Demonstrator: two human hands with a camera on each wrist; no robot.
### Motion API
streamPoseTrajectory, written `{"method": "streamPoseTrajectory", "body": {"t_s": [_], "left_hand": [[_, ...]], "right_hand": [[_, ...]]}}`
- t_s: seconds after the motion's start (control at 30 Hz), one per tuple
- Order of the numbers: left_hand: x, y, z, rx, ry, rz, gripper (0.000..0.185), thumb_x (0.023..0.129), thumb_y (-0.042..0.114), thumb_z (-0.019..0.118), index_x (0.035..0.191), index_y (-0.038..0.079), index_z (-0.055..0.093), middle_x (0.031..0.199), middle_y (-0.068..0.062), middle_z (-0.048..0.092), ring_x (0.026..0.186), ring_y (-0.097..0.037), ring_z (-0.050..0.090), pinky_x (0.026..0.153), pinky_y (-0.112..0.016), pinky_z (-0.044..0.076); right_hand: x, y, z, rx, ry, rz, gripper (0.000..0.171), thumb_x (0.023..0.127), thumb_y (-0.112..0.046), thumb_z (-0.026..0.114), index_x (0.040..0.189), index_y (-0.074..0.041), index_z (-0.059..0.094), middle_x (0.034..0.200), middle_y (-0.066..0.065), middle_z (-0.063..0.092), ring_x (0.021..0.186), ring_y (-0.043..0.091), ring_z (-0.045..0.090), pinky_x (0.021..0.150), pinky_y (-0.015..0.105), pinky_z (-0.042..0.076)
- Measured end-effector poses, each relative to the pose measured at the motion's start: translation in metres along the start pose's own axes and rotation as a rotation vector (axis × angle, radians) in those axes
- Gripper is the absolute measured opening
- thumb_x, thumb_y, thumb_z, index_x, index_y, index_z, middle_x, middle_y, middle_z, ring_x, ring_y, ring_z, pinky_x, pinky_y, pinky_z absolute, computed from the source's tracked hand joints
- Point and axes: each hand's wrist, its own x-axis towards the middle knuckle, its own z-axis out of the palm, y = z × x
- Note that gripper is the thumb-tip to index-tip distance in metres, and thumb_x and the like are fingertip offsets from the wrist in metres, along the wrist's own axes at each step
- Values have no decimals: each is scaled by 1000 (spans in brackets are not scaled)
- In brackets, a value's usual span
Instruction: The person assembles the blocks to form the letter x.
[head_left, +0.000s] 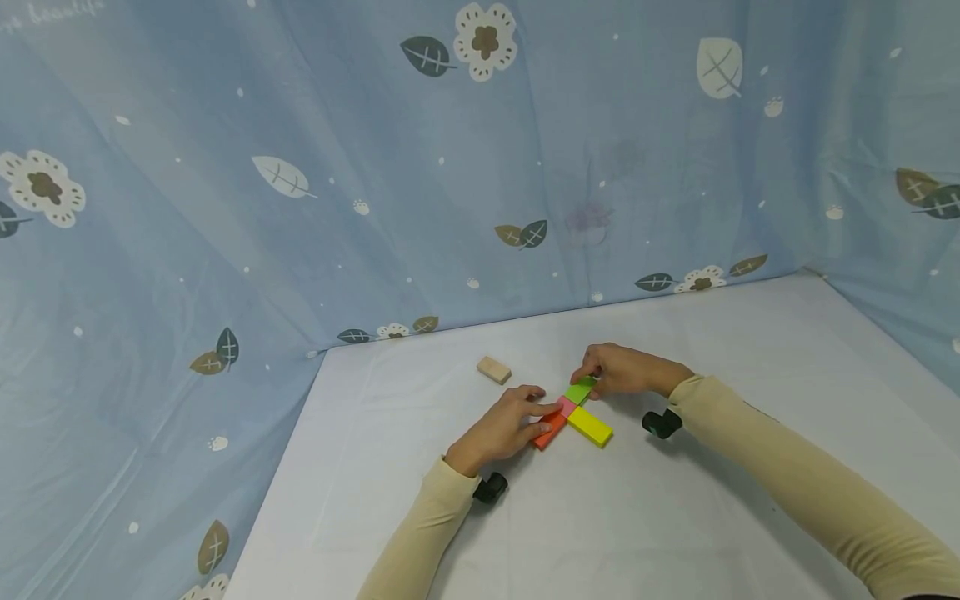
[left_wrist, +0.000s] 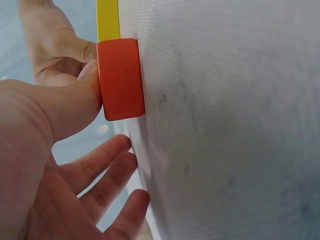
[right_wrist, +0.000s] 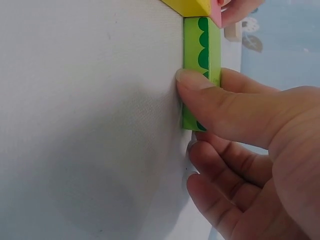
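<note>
Against the pink block [head_left: 567, 407], which the left hand [head_left: 501, 427] touches, fingers spread, I see the right hand [head_left: 624, 369] pinching the green block [head_left: 580, 391], probably light, stiff, best gripped by its sides.

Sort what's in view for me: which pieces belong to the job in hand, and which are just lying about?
In the job, judging by contact:
- Orange-red block, touched by the left hand
- Green block, pinched by the right hand
- Pink block and yellow block, grouped with them

Lying about, perhaps for later:
- Plain wooden block, apart and untouched
</note>
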Motion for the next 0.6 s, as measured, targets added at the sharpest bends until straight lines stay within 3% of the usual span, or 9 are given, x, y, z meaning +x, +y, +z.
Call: {"method": "streamPoseTrajectory", "body": {"t_s": [0.6], "left_hand": [[1, -1, 1, 1, 4, 14, 42, 103, 20, 65, 145, 21, 61, 153, -13, 52, 138, -30, 50, 117, -44, 43]], "right_hand": [[1, -1, 1, -33, 9, -9, 37, 84, -5, 84, 120, -12, 79, 101, 3, 64, 90, 16, 55, 81, 25, 50]]}}
